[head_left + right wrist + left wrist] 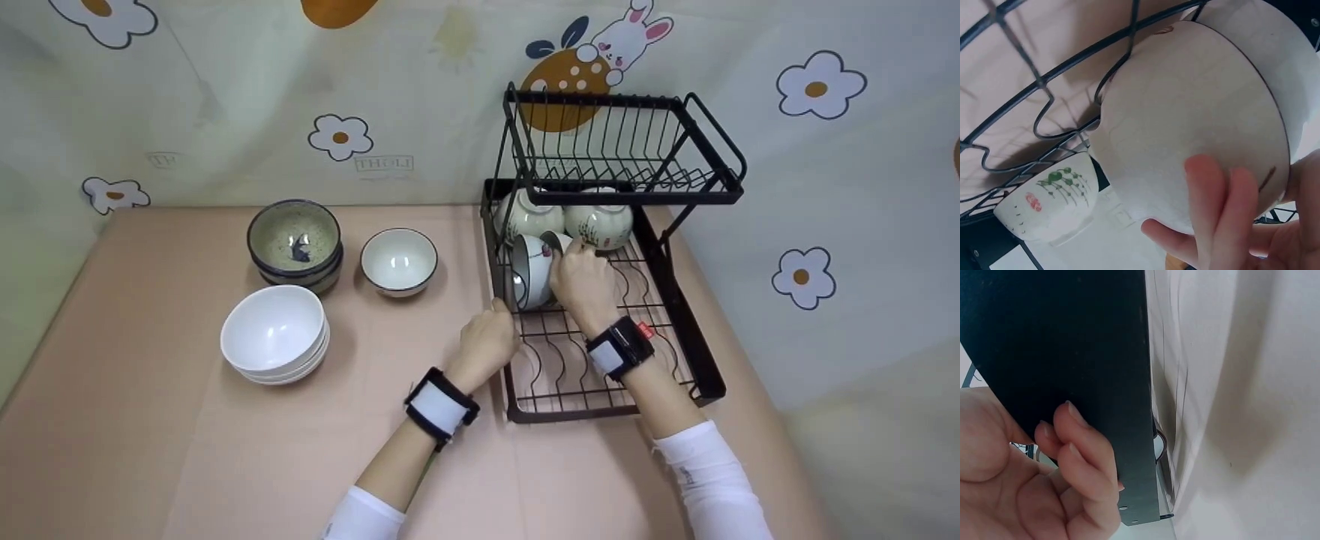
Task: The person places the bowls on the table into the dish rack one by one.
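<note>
My right hand (583, 283) is inside the lower tier of a black dish rack (651, 289). It grips a pale bowl (1185, 112) tilted on its side, fingers on the outer wall and thumb near the rim. Against that bowl's open side leans another white bowl (531, 271), also on edge. Two green-patterned bowls (598, 223) sit upside down at the back of this tier. My left hand (487, 341) holds the rack's left side rim, and its fingers (1092, 467) curl against the dark side panel (1072, 337).
Left of the rack, a small white bowl (399, 261) stands upright. Beside it are a stack of dark-rimmed green bowls (294, 238) and a stack of white bowls (274, 334). The rack's upper wire tier (622, 154) overhangs the back. A patterned cloth (247, 97) hangs behind.
</note>
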`<state>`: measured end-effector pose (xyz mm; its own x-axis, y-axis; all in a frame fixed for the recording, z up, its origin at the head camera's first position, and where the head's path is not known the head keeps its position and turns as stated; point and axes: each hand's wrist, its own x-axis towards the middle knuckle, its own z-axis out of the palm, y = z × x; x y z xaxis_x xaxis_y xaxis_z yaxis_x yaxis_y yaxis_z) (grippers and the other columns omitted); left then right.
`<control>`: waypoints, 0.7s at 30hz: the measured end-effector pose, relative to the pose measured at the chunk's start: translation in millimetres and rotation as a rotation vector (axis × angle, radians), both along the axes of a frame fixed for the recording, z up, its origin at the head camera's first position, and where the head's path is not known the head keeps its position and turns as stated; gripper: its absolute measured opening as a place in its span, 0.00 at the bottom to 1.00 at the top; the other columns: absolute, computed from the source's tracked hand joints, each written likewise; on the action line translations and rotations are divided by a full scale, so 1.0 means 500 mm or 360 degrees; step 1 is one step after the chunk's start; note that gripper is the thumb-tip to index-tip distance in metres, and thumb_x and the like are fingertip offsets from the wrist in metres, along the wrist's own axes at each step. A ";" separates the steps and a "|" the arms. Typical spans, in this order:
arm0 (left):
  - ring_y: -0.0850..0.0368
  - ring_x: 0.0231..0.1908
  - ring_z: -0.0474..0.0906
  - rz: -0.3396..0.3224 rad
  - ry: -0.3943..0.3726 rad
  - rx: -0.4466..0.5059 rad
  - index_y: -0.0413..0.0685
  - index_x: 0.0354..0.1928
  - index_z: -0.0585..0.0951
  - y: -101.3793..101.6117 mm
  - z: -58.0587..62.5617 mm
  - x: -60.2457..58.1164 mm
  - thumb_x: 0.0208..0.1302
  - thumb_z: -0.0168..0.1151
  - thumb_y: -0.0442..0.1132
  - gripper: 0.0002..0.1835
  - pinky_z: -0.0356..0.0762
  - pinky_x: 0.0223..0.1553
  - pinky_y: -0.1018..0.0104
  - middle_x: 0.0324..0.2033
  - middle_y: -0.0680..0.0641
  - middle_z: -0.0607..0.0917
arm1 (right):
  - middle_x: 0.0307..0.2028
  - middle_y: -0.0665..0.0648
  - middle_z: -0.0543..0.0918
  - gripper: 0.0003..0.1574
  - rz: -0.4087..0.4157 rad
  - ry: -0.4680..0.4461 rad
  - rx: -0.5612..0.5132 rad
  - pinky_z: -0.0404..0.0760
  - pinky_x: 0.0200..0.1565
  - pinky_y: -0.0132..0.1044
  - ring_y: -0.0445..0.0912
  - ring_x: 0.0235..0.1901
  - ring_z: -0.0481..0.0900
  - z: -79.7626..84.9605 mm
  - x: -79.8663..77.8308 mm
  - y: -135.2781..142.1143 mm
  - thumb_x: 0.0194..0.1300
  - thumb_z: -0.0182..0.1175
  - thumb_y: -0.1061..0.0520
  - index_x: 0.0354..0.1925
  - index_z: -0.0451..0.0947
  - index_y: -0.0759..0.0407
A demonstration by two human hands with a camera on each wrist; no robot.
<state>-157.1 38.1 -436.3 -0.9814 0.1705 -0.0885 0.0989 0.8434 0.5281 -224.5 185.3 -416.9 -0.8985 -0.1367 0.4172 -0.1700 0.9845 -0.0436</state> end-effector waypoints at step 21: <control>0.49 0.23 0.77 -0.0022 -0.0007 0.0030 0.20 0.60 0.64 -0.001 -0.003 0.000 0.64 0.56 0.33 0.27 0.79 0.25 0.60 0.26 0.39 0.79 | 0.35 0.74 0.80 0.29 -0.0097 0.0034 -0.0187 0.77 0.22 0.57 0.67 0.23 0.78 0.021 0.048 -0.021 0.69 0.53 0.47 0.54 0.73 0.72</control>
